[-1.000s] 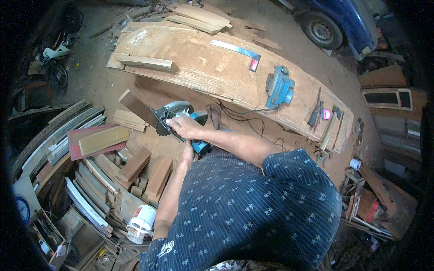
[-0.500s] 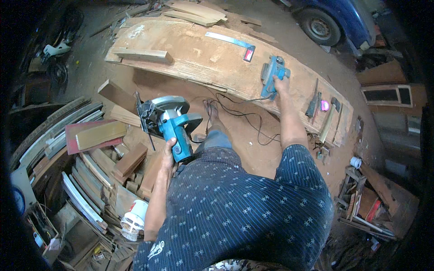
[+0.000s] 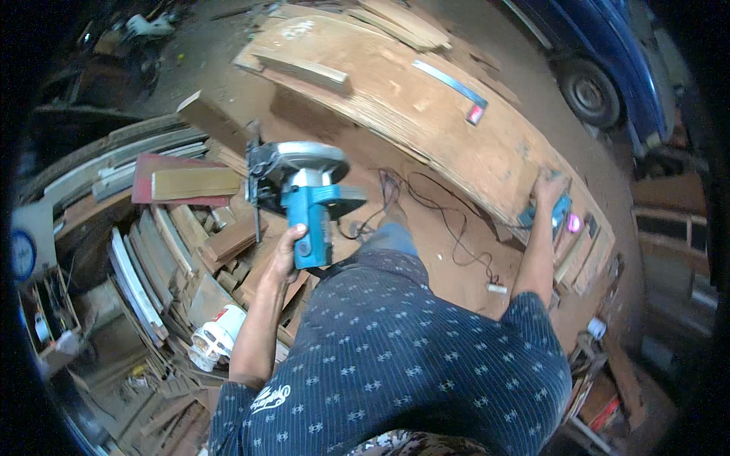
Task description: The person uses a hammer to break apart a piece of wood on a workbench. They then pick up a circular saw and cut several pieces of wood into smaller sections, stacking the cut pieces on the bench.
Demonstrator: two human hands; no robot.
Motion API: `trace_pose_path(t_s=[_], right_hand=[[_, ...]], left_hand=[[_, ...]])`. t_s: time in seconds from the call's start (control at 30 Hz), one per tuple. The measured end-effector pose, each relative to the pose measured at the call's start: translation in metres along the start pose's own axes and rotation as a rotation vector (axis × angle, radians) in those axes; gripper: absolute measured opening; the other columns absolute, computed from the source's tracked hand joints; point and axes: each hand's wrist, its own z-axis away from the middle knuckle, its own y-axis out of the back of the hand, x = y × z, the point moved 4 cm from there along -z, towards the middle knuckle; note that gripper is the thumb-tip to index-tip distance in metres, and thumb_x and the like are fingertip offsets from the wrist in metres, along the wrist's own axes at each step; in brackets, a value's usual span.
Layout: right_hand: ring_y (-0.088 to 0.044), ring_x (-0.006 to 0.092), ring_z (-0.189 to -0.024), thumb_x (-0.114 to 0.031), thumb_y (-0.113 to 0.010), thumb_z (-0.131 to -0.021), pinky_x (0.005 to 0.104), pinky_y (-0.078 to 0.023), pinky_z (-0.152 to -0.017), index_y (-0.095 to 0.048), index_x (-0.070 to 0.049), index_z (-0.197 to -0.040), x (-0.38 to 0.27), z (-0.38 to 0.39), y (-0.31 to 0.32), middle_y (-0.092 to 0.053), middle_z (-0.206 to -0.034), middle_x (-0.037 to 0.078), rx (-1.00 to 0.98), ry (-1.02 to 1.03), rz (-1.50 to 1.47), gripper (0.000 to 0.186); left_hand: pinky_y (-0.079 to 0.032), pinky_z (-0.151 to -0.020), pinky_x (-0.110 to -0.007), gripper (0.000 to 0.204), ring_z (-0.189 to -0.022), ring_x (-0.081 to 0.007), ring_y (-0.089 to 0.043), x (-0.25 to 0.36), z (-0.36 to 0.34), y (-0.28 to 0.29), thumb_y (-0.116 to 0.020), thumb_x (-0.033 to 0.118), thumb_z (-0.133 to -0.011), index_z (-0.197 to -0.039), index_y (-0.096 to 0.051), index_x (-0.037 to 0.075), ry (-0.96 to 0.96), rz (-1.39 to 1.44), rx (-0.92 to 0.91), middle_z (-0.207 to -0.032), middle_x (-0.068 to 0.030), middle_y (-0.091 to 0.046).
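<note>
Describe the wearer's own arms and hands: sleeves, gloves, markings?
Left hand and right hand ungloved; forearms bare, no watch or band visible. Short sleeves: dark navy, fine blue stripes, small pale motifs; pale script by the left one.

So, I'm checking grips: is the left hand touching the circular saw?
Touching: the head view plainly shows the left hand gripping the circular saw, thumb laid on its teal body.

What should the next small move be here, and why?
Probably the right hand should let go of the blue planer: it appears to sit near the right end of the bench, beside the pink roundish item, while the left hand alone holds up the circular saw, which a second hand could steady.
</note>
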Motion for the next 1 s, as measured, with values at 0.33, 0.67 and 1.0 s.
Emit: trace_pose_path(t_s=[0.33,0.67,1.0], right_hand=[[-0.066,0.0141,-0.088,-0.033,-0.080,-0.086,0.0314,-0.053,-0.080,-0.063,-0.003,-0.121,-0.382,0.189,0.134,-0.070,-0.094,0.005,-1.318,0.447,-1.063,0.049],[-0.055,0.0118,-0.060,-0.037,-0.076,-0.089,0.0278,-0.044,-0.054,-0.067,0.000,-0.123,-0.436,0.151,0.132,-0.062,-0.081,0.002,-1.084,0.304,-0.953,0.051],[-0.065,0.0204,-0.101,-0.028,-0.081,-0.085,0.0350,-0.050,-0.092,-0.070,0.003,-0.119,-0.452,0.120,0.059,-0.073,-0.107,0.011,-0.975,0.288,-0.589,0.047]], left_hand=[[-0.064,-0.079,-0.048,0.091,-0.091,-0.0351,-0.073,0.063,-0.008,-0.091,-0.065,0.067,-0.083,-0.139,-0.048,-0.003,0.023,0.518,-0.658,-0.112,-0.0260,-0.066],[-0.061,-0.082,-0.052,0.097,-0.102,-0.0352,-0.069,0.109,-0.124,-0.092,-0.044,0.082,-0.089,-0.147,-0.046,0.005,0.369,0.662,-1.255,-0.131,-0.0273,-0.059],[-0.056,-0.094,-0.042,0.083,-0.109,-0.0320,-0.070,0.147,-0.271,0.004,-0.058,0.069,-0.092,-0.128,-0.062,-0.006,-0.085,-0.676,0.040,-0.113,-0.0220,-0.073]])
